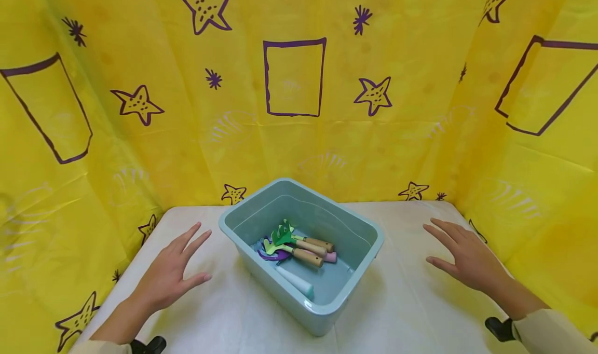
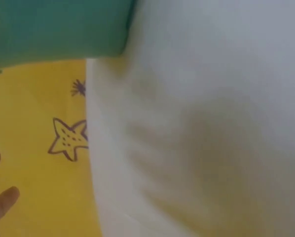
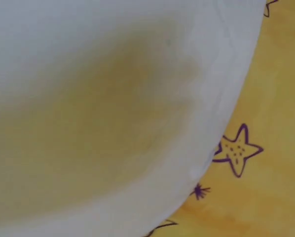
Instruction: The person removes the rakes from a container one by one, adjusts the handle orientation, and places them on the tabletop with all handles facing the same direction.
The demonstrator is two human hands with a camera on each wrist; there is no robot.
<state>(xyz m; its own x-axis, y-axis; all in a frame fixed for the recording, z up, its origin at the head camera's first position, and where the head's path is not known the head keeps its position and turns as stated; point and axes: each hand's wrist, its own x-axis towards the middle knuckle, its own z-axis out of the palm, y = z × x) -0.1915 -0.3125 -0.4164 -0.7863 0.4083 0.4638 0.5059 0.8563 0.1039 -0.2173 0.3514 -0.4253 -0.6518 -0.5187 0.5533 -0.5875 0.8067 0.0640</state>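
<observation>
A blue-grey plastic tub (image 1: 299, 291) stands askew on the white table. Several small garden tools lie in it: a green hand rake (image 1: 282, 234) and a lime-green fork (image 1: 275, 247), among wooden handles (image 1: 308, 257). Beside them are a purple piece (image 1: 273, 255), a pink handle (image 1: 330, 257) and a pale mint handle (image 1: 296, 281). My left hand (image 1: 170, 271) hovers left of the tub with fingers spread, holding nothing. Out to the right, my right hand (image 1: 460, 253) is likewise spread and bare, apart from the tub. In the left wrist view the tub's wall (image 2: 58, 29) shows at the top.
The white table (image 1: 397, 312) carries the tub near its middle. Yellow sheeting (image 1: 299, 151) with purple drawn stars and squares encloses the back and both sides. Dark wrist straps (image 1: 500, 329) show at the sleeves.
</observation>
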